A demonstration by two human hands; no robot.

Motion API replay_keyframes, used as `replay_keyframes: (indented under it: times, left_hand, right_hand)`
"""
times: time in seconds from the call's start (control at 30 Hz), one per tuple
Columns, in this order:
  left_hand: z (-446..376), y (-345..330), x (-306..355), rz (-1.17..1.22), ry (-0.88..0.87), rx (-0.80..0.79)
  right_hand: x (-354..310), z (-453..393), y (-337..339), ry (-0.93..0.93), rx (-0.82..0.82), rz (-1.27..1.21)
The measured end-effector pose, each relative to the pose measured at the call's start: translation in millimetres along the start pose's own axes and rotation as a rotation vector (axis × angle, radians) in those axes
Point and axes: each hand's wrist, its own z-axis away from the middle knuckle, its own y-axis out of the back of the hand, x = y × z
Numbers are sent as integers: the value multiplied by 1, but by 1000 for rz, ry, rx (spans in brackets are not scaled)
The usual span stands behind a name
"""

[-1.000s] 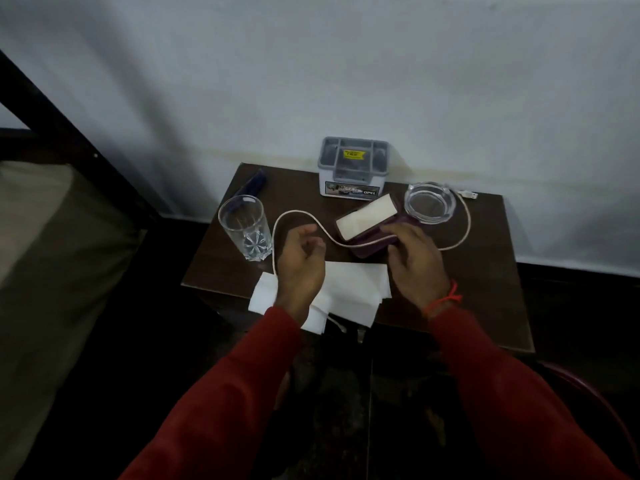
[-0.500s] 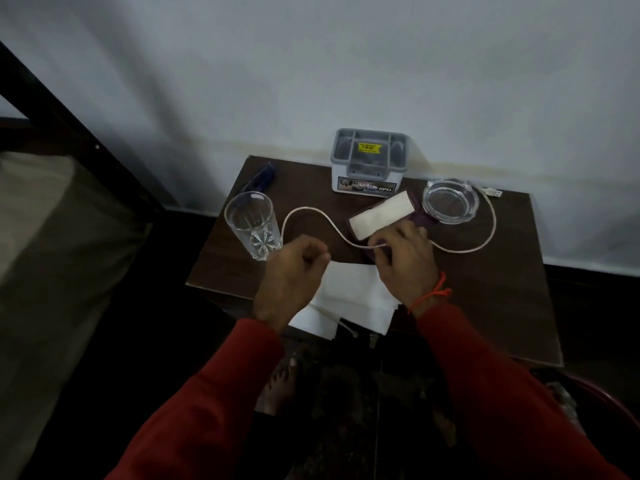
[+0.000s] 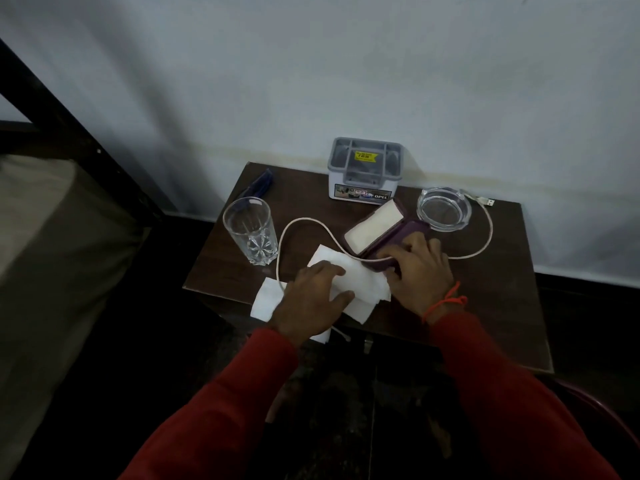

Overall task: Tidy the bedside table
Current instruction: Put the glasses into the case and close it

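On the dark wooden bedside table lie white paper tissues near the front edge. My left hand rests flat on them, fingers spread. My right hand presses on a purple case that has a white folded pad on top. A white cable loops across the table and under the case to a USB plug at the back right; its other end hangs over the front edge.
A tall drinking glass stands at the left. A grey organiser box sits against the wall, a glass ashtray to its right, a blue pen at the back left. A bed lies to the left.
My left hand has opened from a fist and come down flat on the tissues. My right hand has shifted a little along the purple case. The camera has moved closer.
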Motion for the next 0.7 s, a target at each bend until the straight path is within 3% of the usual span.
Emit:
replay_keyframes:
  times: [0.2,0.4,0.7]
  left_hand:
    - [-5,-9,6,-46,23,-35]
    - [-7,-18,25,-51,-41,158]
    - [-25,-31,58,-153,-68,241]
  right_hand:
    - [9,-4,6,80,190,-128]
    - [19,-2,7,-8,63,-79]
    - [13,-14,15,-64,371,-341]
